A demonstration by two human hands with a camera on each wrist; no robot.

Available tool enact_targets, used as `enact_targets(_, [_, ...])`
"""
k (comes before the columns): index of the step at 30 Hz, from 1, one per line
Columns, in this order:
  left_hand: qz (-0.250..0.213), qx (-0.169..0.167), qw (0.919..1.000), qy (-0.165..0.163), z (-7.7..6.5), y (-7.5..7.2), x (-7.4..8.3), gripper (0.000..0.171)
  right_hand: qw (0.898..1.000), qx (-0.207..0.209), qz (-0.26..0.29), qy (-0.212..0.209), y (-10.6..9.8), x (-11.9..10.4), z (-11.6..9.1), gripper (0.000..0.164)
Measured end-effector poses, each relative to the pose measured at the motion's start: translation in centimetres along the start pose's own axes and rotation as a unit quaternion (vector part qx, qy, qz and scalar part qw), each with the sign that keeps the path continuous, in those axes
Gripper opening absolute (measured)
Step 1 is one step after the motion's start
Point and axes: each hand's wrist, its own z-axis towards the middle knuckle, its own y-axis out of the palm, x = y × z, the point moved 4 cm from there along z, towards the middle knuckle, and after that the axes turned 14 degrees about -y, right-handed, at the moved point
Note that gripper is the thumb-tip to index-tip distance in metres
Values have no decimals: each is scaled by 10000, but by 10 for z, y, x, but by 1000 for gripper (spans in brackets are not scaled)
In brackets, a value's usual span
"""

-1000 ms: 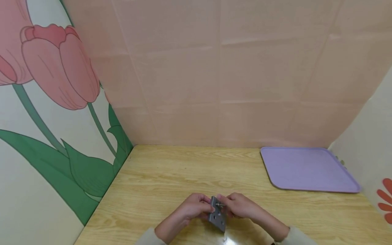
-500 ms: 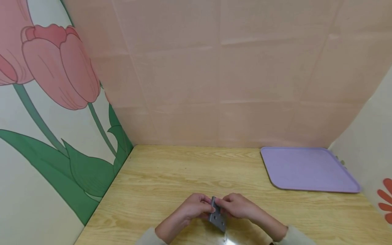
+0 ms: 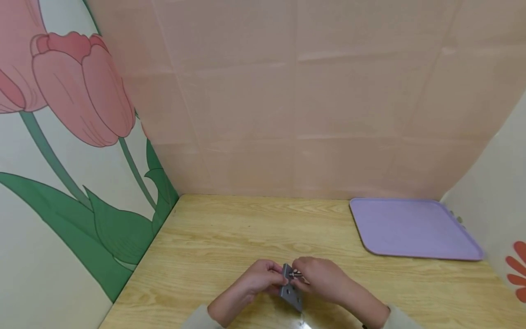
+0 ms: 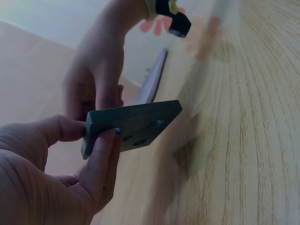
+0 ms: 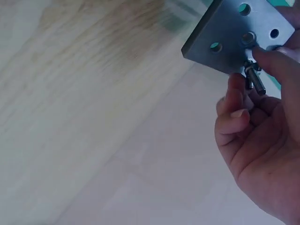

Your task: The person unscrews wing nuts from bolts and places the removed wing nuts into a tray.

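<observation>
A flat grey metal plate [image 3: 292,297] with several round holes stands tilted just above the tabletop in the head view. My left hand [image 3: 260,277] pinches one end of it, the thumb on one face and fingertips behind. From the plate's other face juts a short metal bolt [image 5: 257,80]. My right hand [image 3: 324,278] has its thumb and curled fingers around this bolt, close to the plate [image 5: 229,33] in the right wrist view. Seen from the left wrist, the plate [image 4: 136,121] hides the bolt, and the right hand [image 4: 101,70] looks blurred behind it.
A lilac tray [image 3: 415,228] lies at the back right of the wood-grain table [image 3: 255,224]. A pinkish sheet [image 3: 246,100] hangs behind. On the left stands a wall panel with painted tulips [image 3: 82,91], and a pale wall rises on the right.
My right hand has rolled over at the bolt; its thumb covered the bolt half a second ago, and the bolt shows again now. Plate and left hand have hardly moved.
</observation>
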Motion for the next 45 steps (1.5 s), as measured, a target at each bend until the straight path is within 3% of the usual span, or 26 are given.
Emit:
enact_targets(5, [92,75,9999,-114,2,-1,-3,18,9906,415,-1127,-660,-1,-7,0,23])
enact_targets(10, [89,51,9999,-105,2,-1,-3,18,9774,692,-1710,-1029,-1,-9,-1,23])
enact_targets(18, [97,44,9999,-87,1,-1,-3,18,9720,736,-1896,-1178,0,-10,-1,21])
enact_targets(24, [133,19,9999,-106,1,-1,-2,19,9748,754,-1814,-1057,0,-9,-2,22])
enact_targets(28, [76,-11,9999,-66,0,-1,-2,19,9873,668,-1272,-679,-2,-7,-3,19])
enact_targets(33, [97,-30,9999,-58,0,-1,-1,19,9984,412,-119,370,0,-1,-4,26])
enact_targets(39, [211,-22,9997,-131,-1,-1,0,19,9851,177,989,1397,7,6,-7,42])
enact_targets(45, [187,5,9997,-140,-1,0,-1,19,9592,-134,2034,1961,15,8,-8,55])
